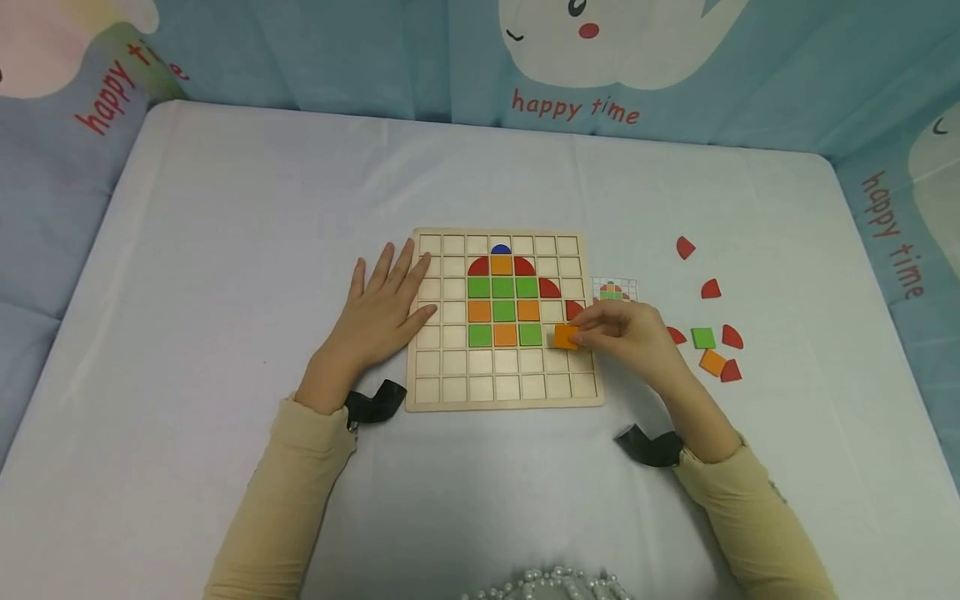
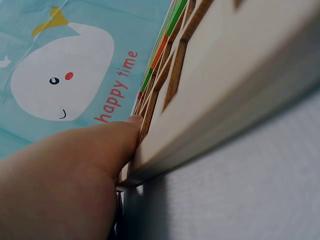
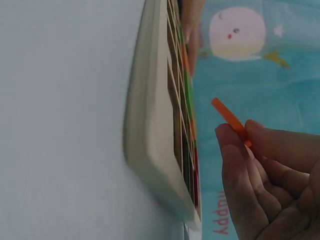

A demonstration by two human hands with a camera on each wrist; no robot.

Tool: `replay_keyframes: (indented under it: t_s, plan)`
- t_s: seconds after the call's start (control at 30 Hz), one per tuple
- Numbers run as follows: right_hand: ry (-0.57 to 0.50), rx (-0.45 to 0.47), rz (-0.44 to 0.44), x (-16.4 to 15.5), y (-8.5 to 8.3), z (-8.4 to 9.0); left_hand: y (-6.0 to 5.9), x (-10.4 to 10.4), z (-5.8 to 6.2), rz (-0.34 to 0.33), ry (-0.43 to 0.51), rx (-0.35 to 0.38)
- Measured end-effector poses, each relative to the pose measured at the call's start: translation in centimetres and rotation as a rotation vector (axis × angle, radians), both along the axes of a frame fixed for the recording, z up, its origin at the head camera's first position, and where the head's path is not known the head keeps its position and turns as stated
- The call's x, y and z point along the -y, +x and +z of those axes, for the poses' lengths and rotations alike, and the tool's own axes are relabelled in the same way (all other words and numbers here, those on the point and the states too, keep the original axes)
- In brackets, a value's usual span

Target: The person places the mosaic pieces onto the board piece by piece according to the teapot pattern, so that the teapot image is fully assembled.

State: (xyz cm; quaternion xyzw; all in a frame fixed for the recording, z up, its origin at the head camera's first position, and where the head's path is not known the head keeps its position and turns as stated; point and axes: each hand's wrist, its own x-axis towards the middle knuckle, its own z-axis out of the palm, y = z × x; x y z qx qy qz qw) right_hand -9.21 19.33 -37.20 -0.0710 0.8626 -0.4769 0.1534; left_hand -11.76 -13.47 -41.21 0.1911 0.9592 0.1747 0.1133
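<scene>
Head view: wooden grid board [image 1: 442, 392] lies flat on the white table [image 1: 225, 250], partly filled with green, orange and red pieces and one blue half-round at the top. Left hand [image 1: 384, 310] rests palm down with fingers straight and spread, fingertips over the board's left columns, holding nothing. Right hand [image 1: 626, 333] is at the board's right edge and pinches an orange square tile [image 1: 566, 336] between thumb and fingertips; the tile sits over the cells just right of the bottom row of the filled pattern, and whether it touches the board cannot be told from here. Small pattern card [image 1: 615, 289] lies just beyond the right hand. Loose pieces [image 1: 712, 350], red quarter-rounds, one green square and one orange square, are scattered on the table to the right, apart from the board.

Left wrist view: left hand [image 2: 65, 175] presses against the board's [image 2: 240, 85] side edge, a fingertip reaching up over the rim; nothing is gripped.

Right wrist view: thumb and fingers [image 3: 235, 150] pinch one end of the orange square tile [image 3: 227, 117]. Tile is tilted and held clear above the board [image 3: 150, 125], not touching it.
</scene>
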Motion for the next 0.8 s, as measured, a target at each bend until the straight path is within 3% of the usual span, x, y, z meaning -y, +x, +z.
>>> replay_keyframes:
  t_s: [0.4, 0.8]
  plan:
    - [-0.046, 0.007, 0.136, 4.0, 0.2, -0.5, 0.0, 0.0, -0.2, 0.002, 0.003, 0.0]
    - [-0.037, 0.039, 0.187, 7.3, 0.3, -0.5, 0.0, 0.1, 0.1, 0.006, -0.003, 0.011]
